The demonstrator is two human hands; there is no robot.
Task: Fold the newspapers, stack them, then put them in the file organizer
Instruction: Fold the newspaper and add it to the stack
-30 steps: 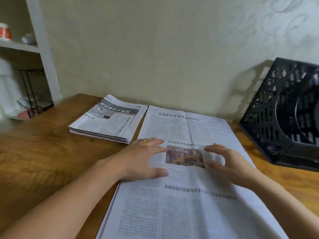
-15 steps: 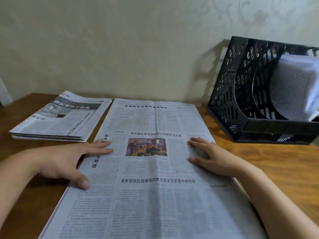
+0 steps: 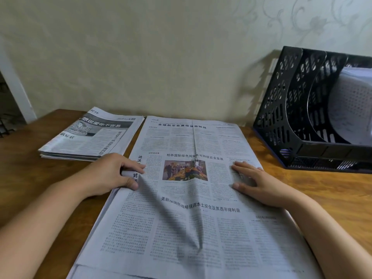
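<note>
Here left hand (image 3: 112, 174) grip pinches newspaper (image 3: 193, 218) edge; right hand (image 3: 259, 186) flat; folded stack (image 3: 90, 137) beside.

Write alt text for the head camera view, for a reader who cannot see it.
An open newspaper lies on a wooden table; the left hand pinches up its left edge while the right hand presses flat on its right side. A folded newspaper stack sits behind left, a black file organizer right.

A brown wooden table (image 3: 332, 190) with a visible grain stands against the wall. On it lie a large open newspaper (image 3: 193, 218) in the middle, a stack of folded newspapers (image 3: 90, 137) just beside it at far left, and a black perforated plastic file organizer (image 3: 298, 117) at far right.
</note>
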